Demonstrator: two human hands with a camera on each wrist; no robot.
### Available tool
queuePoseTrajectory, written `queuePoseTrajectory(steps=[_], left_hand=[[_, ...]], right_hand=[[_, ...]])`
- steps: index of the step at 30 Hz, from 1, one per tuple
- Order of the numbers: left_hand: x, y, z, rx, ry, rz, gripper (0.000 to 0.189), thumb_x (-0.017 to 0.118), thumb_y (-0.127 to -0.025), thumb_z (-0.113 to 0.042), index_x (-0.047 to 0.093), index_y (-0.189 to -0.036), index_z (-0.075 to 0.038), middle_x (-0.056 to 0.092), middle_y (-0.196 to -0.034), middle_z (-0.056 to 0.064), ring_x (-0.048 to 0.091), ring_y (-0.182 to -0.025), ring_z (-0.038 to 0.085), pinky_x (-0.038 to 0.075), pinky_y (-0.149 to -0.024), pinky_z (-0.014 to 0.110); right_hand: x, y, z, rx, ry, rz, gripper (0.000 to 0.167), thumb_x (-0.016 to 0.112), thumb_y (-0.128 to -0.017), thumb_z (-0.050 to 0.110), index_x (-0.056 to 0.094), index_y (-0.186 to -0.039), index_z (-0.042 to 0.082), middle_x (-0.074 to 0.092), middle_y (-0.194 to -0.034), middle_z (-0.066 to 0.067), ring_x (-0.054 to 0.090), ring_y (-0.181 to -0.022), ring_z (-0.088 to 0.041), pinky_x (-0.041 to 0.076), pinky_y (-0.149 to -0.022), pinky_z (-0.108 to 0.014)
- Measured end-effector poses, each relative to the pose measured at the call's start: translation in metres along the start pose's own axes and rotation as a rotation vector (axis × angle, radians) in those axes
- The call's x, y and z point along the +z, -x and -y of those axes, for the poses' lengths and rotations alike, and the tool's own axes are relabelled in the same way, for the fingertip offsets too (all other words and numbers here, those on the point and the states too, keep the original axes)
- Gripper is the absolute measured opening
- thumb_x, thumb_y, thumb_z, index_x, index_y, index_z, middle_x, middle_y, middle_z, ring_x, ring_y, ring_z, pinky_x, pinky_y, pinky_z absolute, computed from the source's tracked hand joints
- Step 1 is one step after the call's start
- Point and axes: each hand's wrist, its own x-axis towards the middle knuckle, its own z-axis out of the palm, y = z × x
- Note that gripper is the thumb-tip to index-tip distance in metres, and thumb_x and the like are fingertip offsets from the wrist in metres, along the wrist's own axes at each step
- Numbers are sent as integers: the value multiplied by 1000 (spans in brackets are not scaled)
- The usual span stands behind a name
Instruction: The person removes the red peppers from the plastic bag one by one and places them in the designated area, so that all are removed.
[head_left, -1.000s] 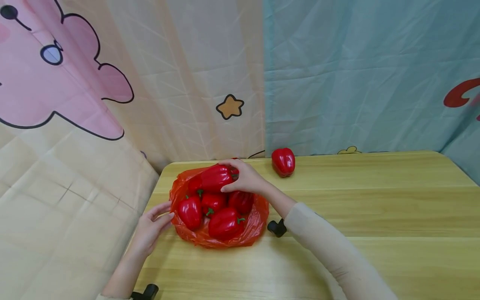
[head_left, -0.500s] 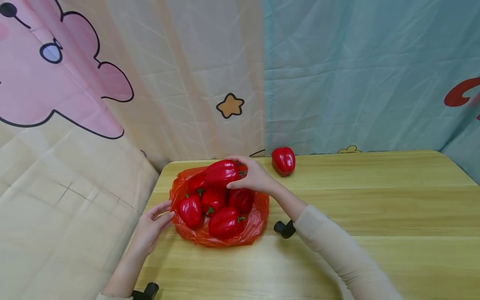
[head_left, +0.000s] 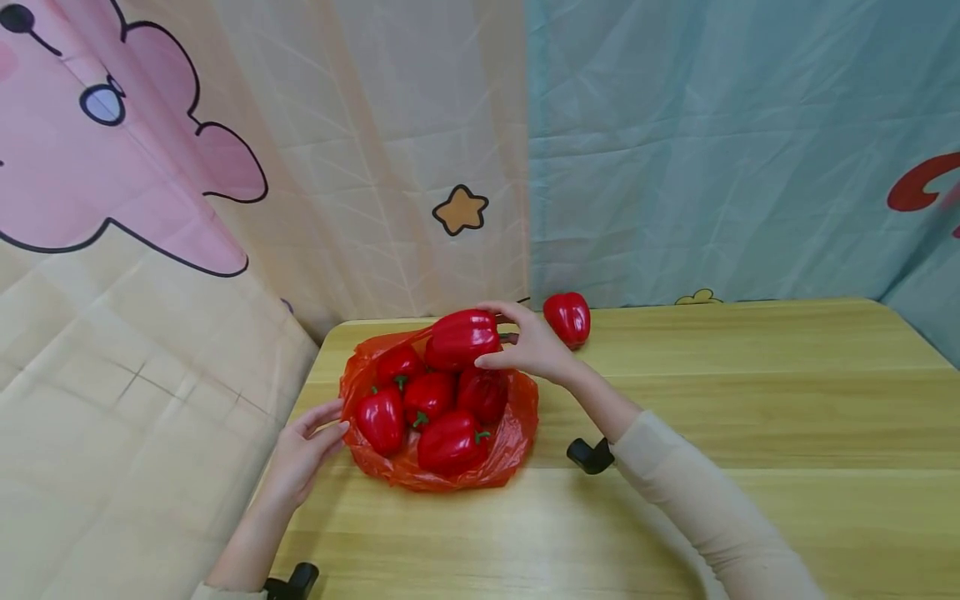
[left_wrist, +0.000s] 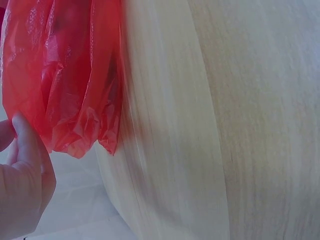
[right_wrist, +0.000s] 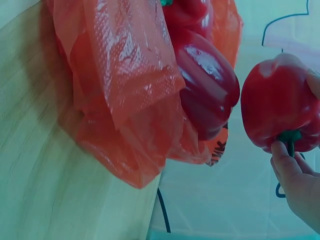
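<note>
Right hand [head_left: 528, 346]: grips red bell pepper [head_left: 465, 337] — at the fingers' nine o'clock
Left hand [head_left: 300, 458]: pinches rim of orange-red plastic bag [head_left: 517, 437] — at fingertips' three o'clock

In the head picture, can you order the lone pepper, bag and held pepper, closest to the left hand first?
1. Red plastic bag: touching the left hand.
2. Held red bell pepper: in the right hand.
3. Lone red bell pepper: farther right, at the table's back.
</note>
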Motion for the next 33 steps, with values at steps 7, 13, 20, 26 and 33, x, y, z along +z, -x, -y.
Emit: queuePoseTrajectory(steps=[7,13,20,26,33], left_hand=[[0,0,-2,-3,9,7,37,58,-90,-1,51,-126,0,59,-98,-11,61,-87,2,52,-76,19],[0,0,-1,-4,-8,1,42,58,-90,-1,46,-130,7,59,-99,-11,60,-90,3,52,-77,20],[0,2,1,-4,-22,-5,39,59,-90,-2,49,-126,5,59,-98,-9,61,-86,4,52,-77,21],[0,2,3,7,-22,-13,39,59,-89,-1,50,-126,5,60,-97,-10,61,-85,4,52,-75,20],[0,1,4,9,-11,-15,36,60,-88,0,53,-123,2,61,-96,-11,61,-85,4,53,-75,20]], right_hand=[[-13,8,-1,-17,20,-37,68,81,-71,14,50,-131,13,52,-124,-3,48,-111,-24,50,-88,-40],[-25,15,-5,-19,15,-66,70,81,-71,11,48,-132,8,50,-126,-4,49,-109,-25,51,-85,-40],[-41,30,-11,6,-24,-114,68,80,-72,9,48,-132,9,47,-128,-10,53,-108,-32,52,-84,-40],[-53,44,-17,43,-22,-159,67,79,-72,6,48,-132,8,46,-130,-13,51,-110,-34,52,-82,-39],[-65,60,-28,71,39,-192,70,79,-72,8,45,-133,4,43,-134,-15,46,-114,-35,47,-89,-47]])
